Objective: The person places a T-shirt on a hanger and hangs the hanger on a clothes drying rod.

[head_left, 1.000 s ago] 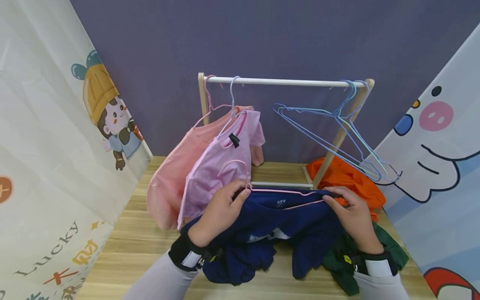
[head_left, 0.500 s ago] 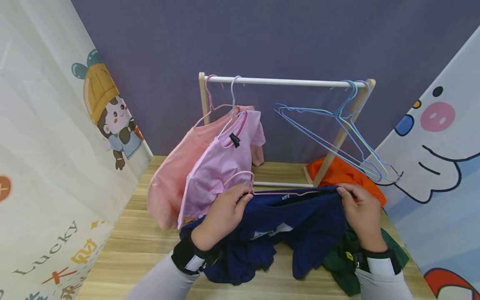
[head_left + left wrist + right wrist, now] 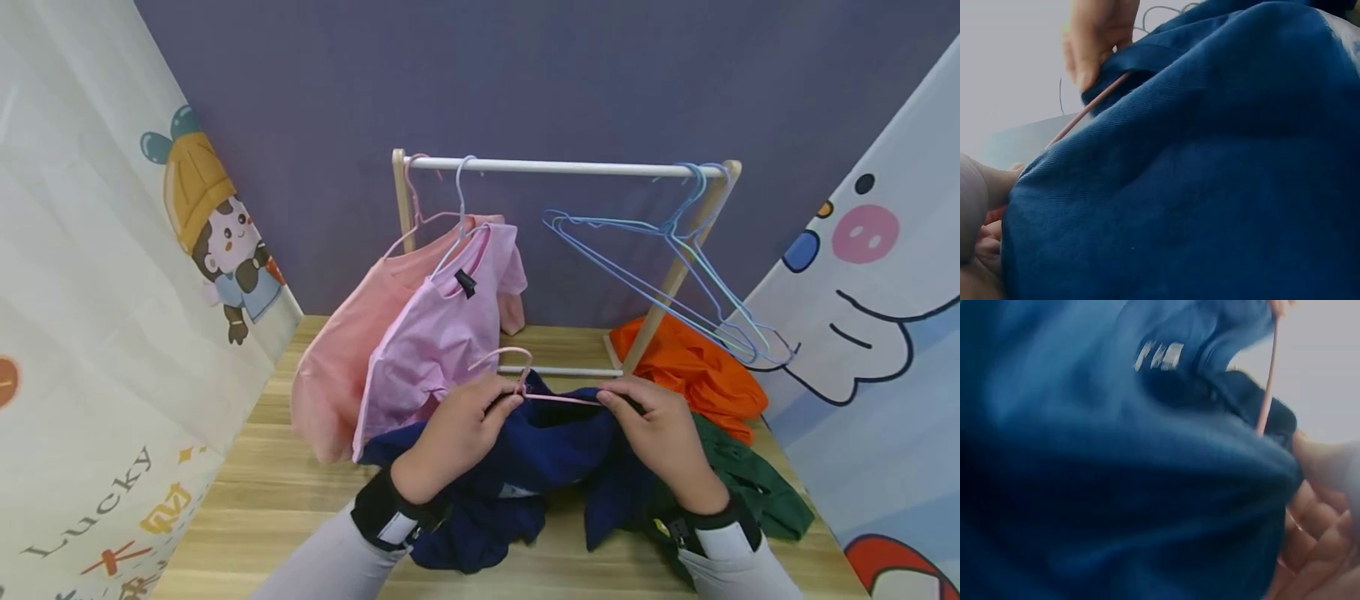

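In the head view my left hand (image 3: pixel 457 429) pinches a pink clothes hanger (image 3: pixel 557 399) just below its hook, together with the collar of a navy T-shirt (image 3: pixel 555 450). My right hand (image 3: pixel 663 437) pinches the shirt's neckline between thumb and fingers, where the hanger's right arm goes into the cloth. The right wrist view has the right hand (image 3: pixel 1322 531) gripping the bunched navy cloth (image 3: pixel 1116 475), with white print inside the neck. Seen from the left wrist, a stretch of the hanger (image 3: pixel 1088 111) spans the gap between the hands. The lower shirt drapes over the table.
A rack with a white rail (image 3: pixel 570 167) stands behind. On its left hang a peach shirt (image 3: pixel 330 392) and a lilac T-shirt (image 3: pixel 435 342); bare blue hangers (image 3: pixel 626 275) hang right. Orange cloth (image 3: pixel 693 367) and a dark green garment (image 3: pixel 765 483) lie on the table's right.
The right hand first shifted outward, pulling the neckline wide, then came back left toward the left hand. Hanger and left hand have moved slightly right, and the navy neckline is now bunched.
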The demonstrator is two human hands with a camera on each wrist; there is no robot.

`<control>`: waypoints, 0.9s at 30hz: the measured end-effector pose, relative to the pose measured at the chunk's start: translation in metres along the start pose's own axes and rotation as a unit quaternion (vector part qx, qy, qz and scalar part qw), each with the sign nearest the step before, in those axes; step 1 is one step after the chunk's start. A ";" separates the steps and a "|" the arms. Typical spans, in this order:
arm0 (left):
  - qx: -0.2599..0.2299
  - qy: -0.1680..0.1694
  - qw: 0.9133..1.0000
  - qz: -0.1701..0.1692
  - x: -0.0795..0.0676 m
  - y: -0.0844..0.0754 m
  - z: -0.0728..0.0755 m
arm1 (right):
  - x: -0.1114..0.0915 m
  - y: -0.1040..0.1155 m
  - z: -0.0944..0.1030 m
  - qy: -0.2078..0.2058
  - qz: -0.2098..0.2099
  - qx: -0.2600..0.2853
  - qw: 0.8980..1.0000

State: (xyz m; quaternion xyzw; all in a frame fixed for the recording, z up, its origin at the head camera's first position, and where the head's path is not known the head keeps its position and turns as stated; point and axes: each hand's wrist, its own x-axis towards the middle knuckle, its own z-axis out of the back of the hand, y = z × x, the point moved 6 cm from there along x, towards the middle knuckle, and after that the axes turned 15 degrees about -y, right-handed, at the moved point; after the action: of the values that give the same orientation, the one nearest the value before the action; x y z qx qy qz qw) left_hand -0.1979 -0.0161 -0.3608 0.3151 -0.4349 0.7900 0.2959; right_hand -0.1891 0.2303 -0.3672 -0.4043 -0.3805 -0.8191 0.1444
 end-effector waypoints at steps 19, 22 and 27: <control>-0.018 -0.013 1.000 -0.016 -0.011 -0.004 -0.003 | -0.018 0.035 -0.035 0.176 0.041 0.033 0.983; -0.018 -0.016 1.000 -0.019 -0.009 -0.004 -0.002 | -0.015 0.033 -0.033 0.150 0.072 -0.001 0.986; -0.021 -0.009 1.000 -0.016 -0.009 -0.004 -0.002 | -0.015 0.031 -0.031 0.119 0.109 -0.023 0.987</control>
State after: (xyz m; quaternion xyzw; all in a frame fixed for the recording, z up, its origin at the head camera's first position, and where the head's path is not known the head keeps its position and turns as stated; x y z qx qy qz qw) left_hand -0.1900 -0.0139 -0.3668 0.3229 -0.4486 0.7730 0.3114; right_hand -0.1796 0.1852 -0.3752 -0.3461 -0.2953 -0.8494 0.2674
